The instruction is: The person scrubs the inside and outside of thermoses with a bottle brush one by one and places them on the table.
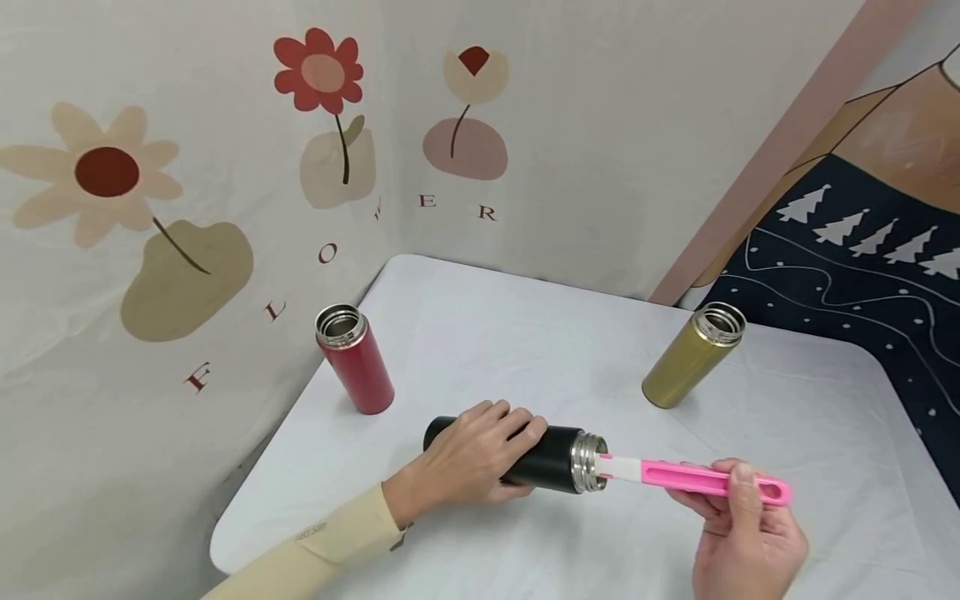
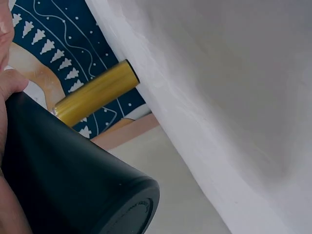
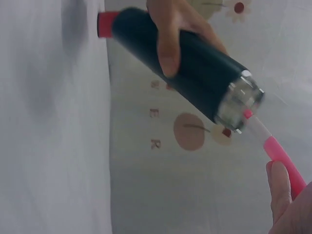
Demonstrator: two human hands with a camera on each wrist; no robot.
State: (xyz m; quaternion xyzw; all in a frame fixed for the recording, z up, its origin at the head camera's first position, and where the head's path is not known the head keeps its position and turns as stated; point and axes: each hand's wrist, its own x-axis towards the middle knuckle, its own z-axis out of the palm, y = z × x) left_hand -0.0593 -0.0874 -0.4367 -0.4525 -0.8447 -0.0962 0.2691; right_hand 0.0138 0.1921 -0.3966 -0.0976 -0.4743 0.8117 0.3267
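A black vacuum flask [image 1: 553,458] lies on its side in the head view, its steel mouth facing right. My left hand [image 1: 480,454] grips it round the middle from above. In my right hand [image 1: 750,525] is the pink handle of a bottle brush [image 1: 682,476], pinched between thumb and fingers. The brush's white neck enters the flask's mouth, so its head is hidden inside. The right wrist view shows the flask [image 3: 195,73] tilted, with the brush [image 3: 285,161] running into its opening. From the left wrist, the flask's base [image 2: 131,214] shows close up.
A red flask [image 1: 358,367] without a lid stands at the table's left side. Another lidless flask, gold [image 1: 690,358], stands at the back right. The white table [image 1: 510,333] meets a wall hanging [image 1: 585,150] with printed flowers behind it.
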